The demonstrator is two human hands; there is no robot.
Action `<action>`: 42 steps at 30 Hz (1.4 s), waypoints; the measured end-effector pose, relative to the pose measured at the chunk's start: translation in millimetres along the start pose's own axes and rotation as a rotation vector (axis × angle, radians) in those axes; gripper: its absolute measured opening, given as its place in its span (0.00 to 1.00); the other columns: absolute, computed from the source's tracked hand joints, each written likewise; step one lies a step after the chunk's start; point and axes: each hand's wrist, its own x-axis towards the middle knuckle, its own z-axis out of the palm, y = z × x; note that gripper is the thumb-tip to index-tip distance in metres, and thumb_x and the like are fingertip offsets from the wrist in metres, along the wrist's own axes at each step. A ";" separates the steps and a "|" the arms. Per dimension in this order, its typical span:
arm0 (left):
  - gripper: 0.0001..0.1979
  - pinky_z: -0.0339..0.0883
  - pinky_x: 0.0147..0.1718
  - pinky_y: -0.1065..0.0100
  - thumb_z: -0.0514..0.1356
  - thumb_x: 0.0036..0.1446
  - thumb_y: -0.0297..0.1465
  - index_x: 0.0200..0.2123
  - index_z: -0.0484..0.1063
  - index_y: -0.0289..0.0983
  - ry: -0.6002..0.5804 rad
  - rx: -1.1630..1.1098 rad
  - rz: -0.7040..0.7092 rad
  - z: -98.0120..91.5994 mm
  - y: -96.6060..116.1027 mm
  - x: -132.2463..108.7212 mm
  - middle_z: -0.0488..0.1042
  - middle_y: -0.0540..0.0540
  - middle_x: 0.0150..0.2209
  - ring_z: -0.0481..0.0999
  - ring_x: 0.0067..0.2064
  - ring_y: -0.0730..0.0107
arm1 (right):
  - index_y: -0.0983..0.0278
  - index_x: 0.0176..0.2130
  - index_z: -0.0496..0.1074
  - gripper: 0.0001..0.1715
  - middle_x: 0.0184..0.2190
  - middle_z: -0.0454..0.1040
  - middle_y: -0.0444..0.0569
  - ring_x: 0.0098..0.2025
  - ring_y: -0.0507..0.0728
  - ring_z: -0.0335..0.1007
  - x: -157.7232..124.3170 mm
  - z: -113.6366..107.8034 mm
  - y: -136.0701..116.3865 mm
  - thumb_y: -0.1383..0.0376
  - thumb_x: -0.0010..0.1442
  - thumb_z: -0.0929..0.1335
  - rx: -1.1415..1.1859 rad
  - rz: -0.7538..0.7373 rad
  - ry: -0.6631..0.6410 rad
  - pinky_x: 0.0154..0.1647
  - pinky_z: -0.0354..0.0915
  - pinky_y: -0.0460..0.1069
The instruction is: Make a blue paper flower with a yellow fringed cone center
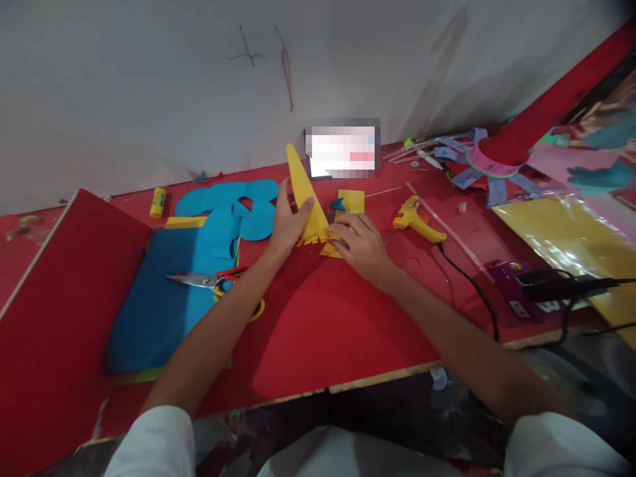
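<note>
A tall yellow paper cone (300, 185) with a fringed lower edge leans slightly left in the middle of the red table. My left hand (292, 218) wraps round its left side, the thumb lying across the front. At the cone's lower right edge, my right hand (360, 245) has its fingers bent and drawn together on the fringe. Just behind that hand lie a yellow paper piece (354, 201) and a small dark blue paper shape (338, 204). Another yellow scrap (330, 251) shows partly beneath its fingers.
Scissors (193, 280) rest on blue sheets (144, 311) at left, near blue rounded cutouts (218, 199) and a glue stick (158, 202). A corded yellow glue gun (417, 220) lies at right, beside a purple box (517, 288). A screen (342, 151) leans against the wall.
</note>
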 end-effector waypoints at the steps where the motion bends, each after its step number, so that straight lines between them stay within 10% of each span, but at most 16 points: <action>1: 0.43 0.81 0.52 0.48 0.70 0.61 0.57 0.72 0.61 0.50 0.003 -0.001 -0.004 2.0 1.3 -1.6 0.78 0.40 0.54 0.82 0.53 0.52 | 0.59 0.48 0.80 0.10 0.46 0.80 0.54 0.50 0.65 0.73 0.1 -0.1 0.0 0.69 0.72 0.69 -0.006 -0.004 0.013 0.54 0.71 0.60; 19: 0.26 0.82 0.52 0.51 0.70 0.67 0.42 0.62 0.66 0.44 0.066 -0.116 -0.170 10.9 11.4 -12.3 0.79 0.40 0.55 0.84 0.52 0.55 | 0.60 0.45 0.79 0.16 0.42 0.81 0.52 0.47 0.62 0.72 0.0 -2.8 1.1 0.70 0.78 0.63 -0.165 -0.130 0.023 0.53 0.67 0.57; 30: 0.39 0.70 0.66 0.44 0.64 0.64 0.62 0.69 0.63 0.47 0.082 0.160 -0.030 -2.8 5.8 -1.2 0.68 0.34 0.68 0.73 0.68 0.46 | 0.60 0.44 0.80 0.15 0.40 0.81 0.52 0.45 0.61 0.71 2.1 -2.3 1.7 0.69 0.78 0.64 -0.152 -0.068 0.068 0.51 0.67 0.57; 37: 0.21 0.67 0.67 0.48 0.65 0.69 0.51 0.55 0.75 0.42 -0.597 0.616 0.361 -16.0 83.2 -7.3 0.79 0.41 0.59 0.76 0.63 0.51 | 0.61 0.42 0.79 0.14 0.39 0.80 0.53 0.44 0.62 0.71 2.2 0.5 5.1 0.67 0.77 0.65 -0.147 -0.006 0.073 0.50 0.67 0.57; 42: 0.10 0.59 0.70 0.41 0.59 0.68 0.25 0.50 0.74 0.40 -0.597 0.974 0.521 -4.6 78.1 -22.0 0.78 0.40 0.57 0.75 0.62 0.49 | 0.60 0.41 0.79 0.14 0.40 0.80 0.54 0.44 0.63 0.71 1.1 1.2 3.9 0.67 0.77 0.65 -0.127 0.013 0.085 0.50 0.68 0.58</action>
